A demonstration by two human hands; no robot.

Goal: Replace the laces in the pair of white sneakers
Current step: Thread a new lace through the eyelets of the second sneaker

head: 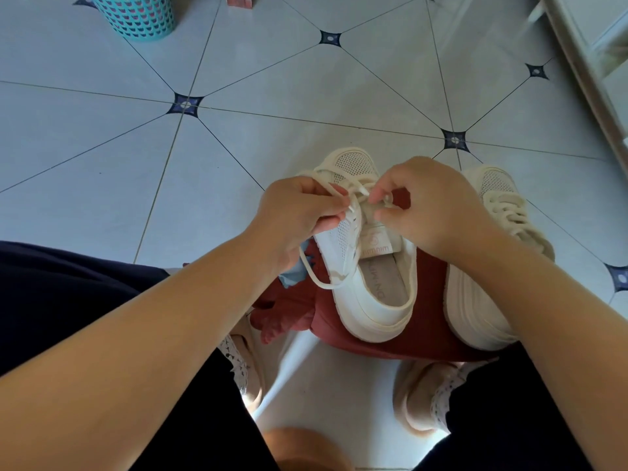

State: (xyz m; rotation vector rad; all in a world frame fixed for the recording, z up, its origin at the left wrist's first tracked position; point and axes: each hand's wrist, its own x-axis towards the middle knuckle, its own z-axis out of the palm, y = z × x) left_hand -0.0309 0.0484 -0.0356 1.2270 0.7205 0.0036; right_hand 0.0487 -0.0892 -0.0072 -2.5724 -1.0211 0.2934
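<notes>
both hands, left (pixel 299 212) and right (pixel 431 205), pinch the lace (pixel 310 268), hiding the eyelets of the near sneaker (pixel 370 311).

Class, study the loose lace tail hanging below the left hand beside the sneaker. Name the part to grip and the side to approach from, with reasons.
Probably pinch the lace tail on its lower curve, coming from the person's left. There it hangs free over the red cloth, while the sneaker blocks the right and the left hand covers its top.
</notes>
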